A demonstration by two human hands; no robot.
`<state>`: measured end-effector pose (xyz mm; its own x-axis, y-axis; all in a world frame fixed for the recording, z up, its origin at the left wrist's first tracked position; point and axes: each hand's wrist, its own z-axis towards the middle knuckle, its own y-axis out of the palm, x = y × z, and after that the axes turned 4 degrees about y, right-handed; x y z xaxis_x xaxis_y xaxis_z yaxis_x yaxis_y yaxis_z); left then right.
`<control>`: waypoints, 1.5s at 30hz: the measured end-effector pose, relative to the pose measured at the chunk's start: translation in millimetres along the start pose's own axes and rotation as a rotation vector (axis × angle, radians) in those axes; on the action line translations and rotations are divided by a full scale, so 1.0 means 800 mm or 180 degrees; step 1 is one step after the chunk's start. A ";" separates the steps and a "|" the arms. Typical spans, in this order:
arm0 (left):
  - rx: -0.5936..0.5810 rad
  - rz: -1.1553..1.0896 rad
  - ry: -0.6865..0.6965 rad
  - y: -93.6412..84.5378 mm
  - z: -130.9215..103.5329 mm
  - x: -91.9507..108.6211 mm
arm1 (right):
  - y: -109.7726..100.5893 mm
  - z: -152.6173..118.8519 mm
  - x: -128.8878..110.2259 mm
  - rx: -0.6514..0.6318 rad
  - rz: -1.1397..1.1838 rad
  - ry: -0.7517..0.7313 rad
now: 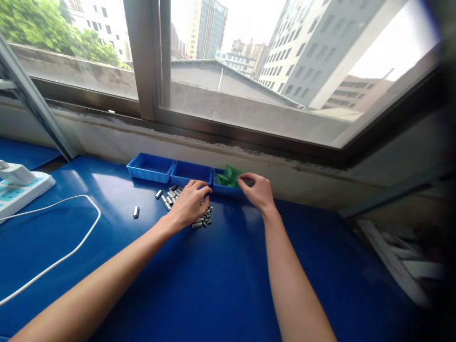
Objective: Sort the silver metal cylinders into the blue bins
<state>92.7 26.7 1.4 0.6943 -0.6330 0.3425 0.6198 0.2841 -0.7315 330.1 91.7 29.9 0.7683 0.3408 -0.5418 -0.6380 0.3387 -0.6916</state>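
Note:
My left hand (192, 202) is over a pile of small metallic pieces (204, 221) on the blue table, its fingers bent and apart; whether a piece is between them is too small to tell. My right hand (258, 190) is at the right blue bin (228, 191), thumb and forefinger pinched at the edge of the green plastic (229, 175) in it. The middle blue bin (191, 173) and the left blue bin (149, 167) stand beside it in a row. One metallic piece (136, 212) lies apart, left of the pile.
A white power strip (26, 192) with a plug is at the left edge. A white cable (76, 247) loops across the blue table (199, 294). Behind the bins are a low wall and a window frame (213, 128). A metal post (39, 99) slants at the left.

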 end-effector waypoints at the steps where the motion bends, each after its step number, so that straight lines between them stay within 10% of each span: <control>1: -0.0006 0.0005 0.0016 -0.001 -0.001 0.000 | 0.004 0.000 0.004 0.0163 0.0006 0.0026; 13: -0.0289 -0.0011 0.0199 -0.022 -0.027 -0.012 | 0.030 -0.006 -0.014 -0.0360 0.0329 -0.0236; 22: -0.0387 0.0222 0.0137 -0.052 -0.045 -0.051 | 0.071 -0.038 -0.085 0.0477 0.0344 -0.1097; 29: -0.0339 0.0277 -0.0569 -0.096 -0.078 -0.102 | 0.072 -0.089 -0.116 -0.0004 -0.0188 0.0033; 35: -0.0282 0.0323 -0.0936 -0.069 -0.089 -0.096 | 0.087 -0.112 -0.124 -0.0359 -0.1177 0.0391; 45: 0.0352 0.0402 -0.1384 -0.016 -0.052 -0.060 | 0.109 -0.108 -0.124 -0.0118 -0.0516 0.0431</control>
<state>36.4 23.4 -30.3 0.8411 -0.2345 0.4874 0.5395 0.4296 -0.7242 203.1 11.5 -17.8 0.8623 0.1628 -0.4794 -0.5050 0.3460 -0.7908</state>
